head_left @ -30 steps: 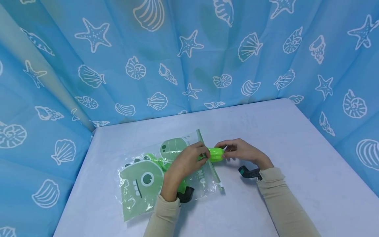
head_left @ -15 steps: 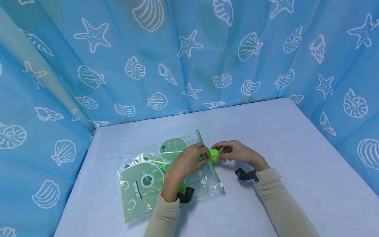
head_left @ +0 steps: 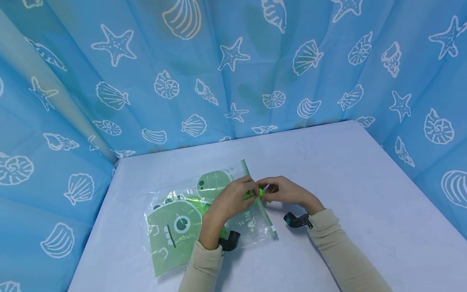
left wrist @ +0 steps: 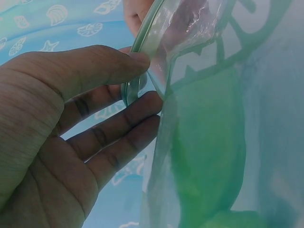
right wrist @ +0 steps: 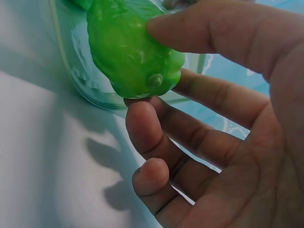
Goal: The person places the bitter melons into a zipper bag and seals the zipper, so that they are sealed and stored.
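Observation:
A clear zip bag (head_left: 175, 243) printed with green cartoon monsters lies flat on the table. My left hand (head_left: 230, 198) pinches the bag's zip edge (left wrist: 142, 42) between thumb and fingers, keeping the mouth apart. At that mouth my right hand (head_left: 286, 190) holds the end of a glossy, bumpy, bright green plastic toy (right wrist: 128, 47) with a small nub, thumb on top and fingers below. Most of this toy is inside the bag. More bright green pieces (head_left: 198, 205) show through the plastic, partly hidden by the print and my left forearm.
The white-covered table (head_left: 328, 162) extends to the right and behind the bag. A blue curtain (head_left: 233, 89) with white shells and starfish hangs along its back and sides. Black wrist devices (head_left: 230, 241) sit under both wrists. A white zip slider (head_left: 273, 228) is at the bag's near corner.
My right hand has moved left to the bag's mouth, and the green toy has slid further in, so only its tip sticks out. The left hand has stayed at the zip edge.

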Action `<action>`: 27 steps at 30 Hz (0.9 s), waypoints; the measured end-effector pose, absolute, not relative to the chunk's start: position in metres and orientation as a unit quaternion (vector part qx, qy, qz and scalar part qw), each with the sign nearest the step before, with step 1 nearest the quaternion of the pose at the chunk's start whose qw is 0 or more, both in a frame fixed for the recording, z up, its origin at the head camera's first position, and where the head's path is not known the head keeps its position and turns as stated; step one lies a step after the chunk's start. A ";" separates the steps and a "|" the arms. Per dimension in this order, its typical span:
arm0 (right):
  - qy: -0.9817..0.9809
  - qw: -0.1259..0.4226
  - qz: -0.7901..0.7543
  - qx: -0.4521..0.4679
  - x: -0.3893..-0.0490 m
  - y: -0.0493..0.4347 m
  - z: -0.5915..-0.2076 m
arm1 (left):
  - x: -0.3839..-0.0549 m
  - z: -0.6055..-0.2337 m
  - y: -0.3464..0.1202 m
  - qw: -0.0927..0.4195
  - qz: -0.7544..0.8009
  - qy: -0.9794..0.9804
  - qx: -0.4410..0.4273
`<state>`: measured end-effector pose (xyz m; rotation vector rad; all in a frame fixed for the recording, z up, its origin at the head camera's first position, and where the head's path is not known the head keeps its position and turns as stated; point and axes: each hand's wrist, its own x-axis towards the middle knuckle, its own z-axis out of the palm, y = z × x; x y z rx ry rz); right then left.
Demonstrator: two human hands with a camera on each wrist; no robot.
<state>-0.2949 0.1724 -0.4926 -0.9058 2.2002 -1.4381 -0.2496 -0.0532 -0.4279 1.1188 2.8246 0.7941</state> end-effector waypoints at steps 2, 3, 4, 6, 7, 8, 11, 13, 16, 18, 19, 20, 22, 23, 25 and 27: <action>0.781 0.176 -0.507 -0.319 -0.295 0.171 -0.494 | -0.249 -0.428 -0.053 -0.001 0.251 0.900 0.357; 0.782 0.174 -0.506 -0.320 -0.294 0.170 -0.494 | -0.250 -0.428 -0.053 -0.002 0.250 0.900 0.357; 0.782 0.172 -0.506 -0.321 -0.294 0.169 -0.494 | -0.250 -0.429 -0.054 -0.003 0.249 0.900 0.357; 0.781 0.169 -0.507 -0.323 -0.294 0.168 -0.494 | -0.250 -0.429 -0.054 -0.005 0.246 0.901 0.358; 0.782 0.168 -0.506 -0.322 -0.294 0.167 -0.495 | -0.250 -0.429 -0.054 -0.006 0.246 0.901 0.358; 0.783 0.167 -0.506 -0.322 -0.294 0.166 -0.494 | -0.250 -0.429 -0.054 -0.006 0.246 0.901 0.358; 0.787 0.164 -0.501 -0.320 -0.293 0.164 -0.495 | -0.251 -0.430 -0.054 -0.005 0.246 0.901 0.358; 0.792 0.160 -0.496 -0.317 -0.292 0.162 -0.495 | -0.251 -0.430 -0.054 -0.005 0.246 0.901 0.356; 0.801 0.154 -0.490 -0.309 -0.291 0.159 -0.495 | -0.251 -0.430 -0.054 -0.005 0.246 0.902 0.354; 0.806 0.150 -0.485 -0.303 -0.290 0.158 -0.496 | -0.251 -0.431 -0.054 -0.004 0.248 0.902 0.353; 0.808 0.148 -0.485 -0.302 -0.290 0.157 -0.496 | -0.251 -0.431 -0.054 -0.003 0.249 0.902 0.352; 0.808 0.146 -0.484 -0.301 -0.290 0.156 -0.497 | -0.251 -0.431 -0.054 -0.003 0.249 0.903 0.351; 0.810 0.142 -0.483 -0.300 -0.290 0.156 -0.497 | -0.252 -0.432 -0.054 -0.003 0.248 0.903 0.352; 0.811 0.139 -0.482 -0.300 -0.290 0.155 -0.497 | -0.252 -0.432 -0.054 -0.005 0.247 0.902 0.353; 0.812 0.130 -0.482 -0.302 -0.290 0.153 -0.497 | -0.252 -0.432 -0.054 -0.006 0.248 0.901 0.355; 0.814 0.117 -0.479 -0.307 -0.289 0.151 -0.498 | -0.253 -0.432 -0.054 -0.008 0.247 0.900 0.359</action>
